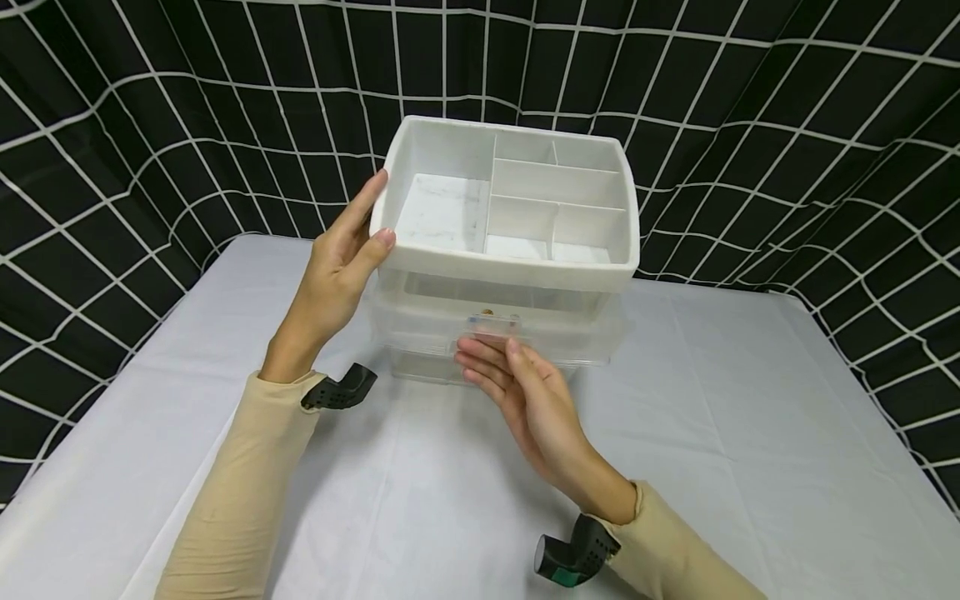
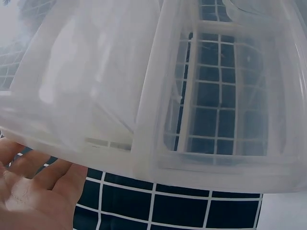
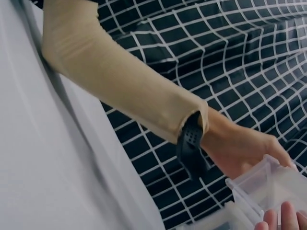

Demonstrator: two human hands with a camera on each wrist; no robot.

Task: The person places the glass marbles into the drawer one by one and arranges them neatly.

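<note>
A storage organizer with a white divided top tray [image 1: 504, 271] and translucent drawers below it stands in the middle of the head view. My left hand [image 1: 330, 271] holds the tray's left side, thumb over the front corner of the rim and fingers along the side. In the left wrist view, the fingers [image 2: 60, 179] lie against the edge of the translucent body. The right hand [image 1: 532, 400] has its fingers extended, fingertips right at the clear handle [image 1: 493, 323] of the upper drawer [image 1: 427, 321]. Beneath it is a lower drawer [image 1: 420, 367].
The organizer stands on a white-covered table [image 1: 720, 433]. Behind and at both sides hangs a black cloth [image 1: 697, 92] with a white grid. Each wrist wears a black camera mount, such as the right one [image 1: 577, 552]. A small brownish item [image 1: 487, 312] shows just above the drawer handle.
</note>
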